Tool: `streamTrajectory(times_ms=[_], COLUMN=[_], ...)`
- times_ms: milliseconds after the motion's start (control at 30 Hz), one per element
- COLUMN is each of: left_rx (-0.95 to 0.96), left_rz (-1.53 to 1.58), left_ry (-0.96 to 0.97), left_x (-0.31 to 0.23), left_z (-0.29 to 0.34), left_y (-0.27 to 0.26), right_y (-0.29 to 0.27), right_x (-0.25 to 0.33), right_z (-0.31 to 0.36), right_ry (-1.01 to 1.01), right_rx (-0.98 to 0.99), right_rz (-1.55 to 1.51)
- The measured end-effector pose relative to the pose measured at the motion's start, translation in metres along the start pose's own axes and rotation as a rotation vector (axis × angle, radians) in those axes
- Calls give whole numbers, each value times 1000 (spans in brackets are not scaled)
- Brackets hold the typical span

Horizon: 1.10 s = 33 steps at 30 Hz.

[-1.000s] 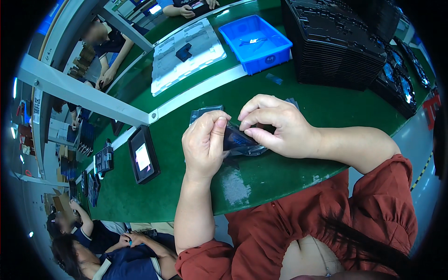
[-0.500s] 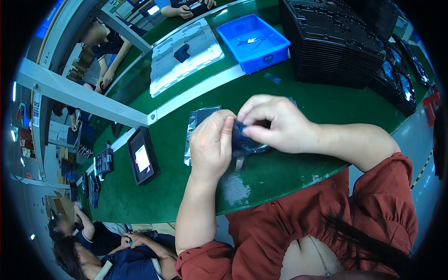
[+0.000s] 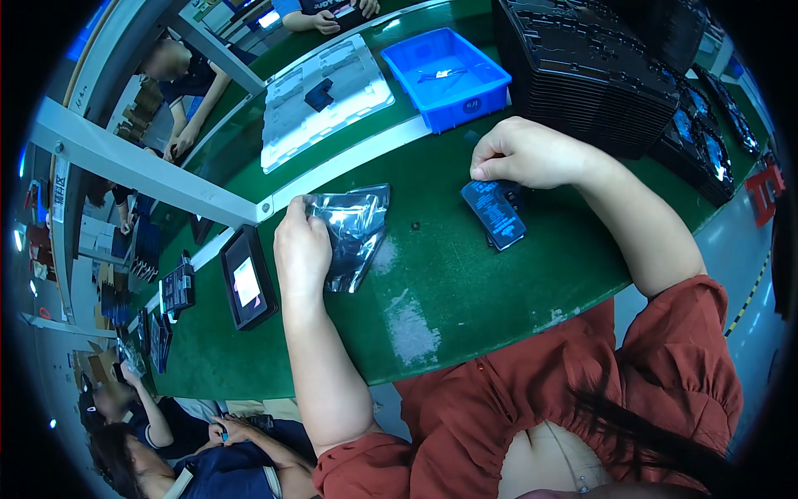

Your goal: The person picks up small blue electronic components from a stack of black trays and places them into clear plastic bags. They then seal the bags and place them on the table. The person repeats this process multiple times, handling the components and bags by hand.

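Note:
My left hand [image 3: 302, 249] is closed on the edge of a shiny grey plastic bag [image 3: 356, 237], which hangs crumpled to the right of the fingers over the green table. Off to the right, my right hand [image 3: 525, 154] pinches the upper end of a flat dark rectangular piece with pale print [image 3: 496, 218], which looks like a battery pack. The piece slants low over the table, and I cannot tell whether its lower end touches. Between the two hands a tiny dark bit [image 3: 416, 225] lies on the green surface.
A blue bin [image 3: 465, 106] with a small clear item stands beyond my hands. Left of it lies a white moulded tray [image 3: 287, 133] bearing a dark part. Tall stacked black trays [image 3: 582, 91] fill the far right. A black box [image 3: 249, 287] and a metal frame post [image 3: 150, 170] stand left. Co-workers sit around.
My hands were close together over the dark piece in the middle. Now they have parted: the left has moved left with the bag, the right has moved right and away with the piece.

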<state>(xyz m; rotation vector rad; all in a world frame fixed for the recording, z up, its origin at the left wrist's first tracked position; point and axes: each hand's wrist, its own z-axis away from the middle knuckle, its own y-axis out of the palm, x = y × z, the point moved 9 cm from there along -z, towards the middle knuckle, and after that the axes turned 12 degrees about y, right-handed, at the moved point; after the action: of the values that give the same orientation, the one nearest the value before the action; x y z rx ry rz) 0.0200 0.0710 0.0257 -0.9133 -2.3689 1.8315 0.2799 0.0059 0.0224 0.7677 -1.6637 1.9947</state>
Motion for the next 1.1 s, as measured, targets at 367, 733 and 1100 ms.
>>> streamTrajectory(times_ms=[367,733,1100], left_rx=[-21,264,188], left_rz=[-29,-187,160], left_ry=[-61,102,69], left_x=[-22,-38,-11], left_z=[12,21,9], left_y=[-15,27,36], right_y=[39,54,-57], right_x=[27,38,79], right_z=[34,35,74], right_ry=[-319,-295,-519], right_rx=[68,-36,-298], right_rz=[587,733,447])
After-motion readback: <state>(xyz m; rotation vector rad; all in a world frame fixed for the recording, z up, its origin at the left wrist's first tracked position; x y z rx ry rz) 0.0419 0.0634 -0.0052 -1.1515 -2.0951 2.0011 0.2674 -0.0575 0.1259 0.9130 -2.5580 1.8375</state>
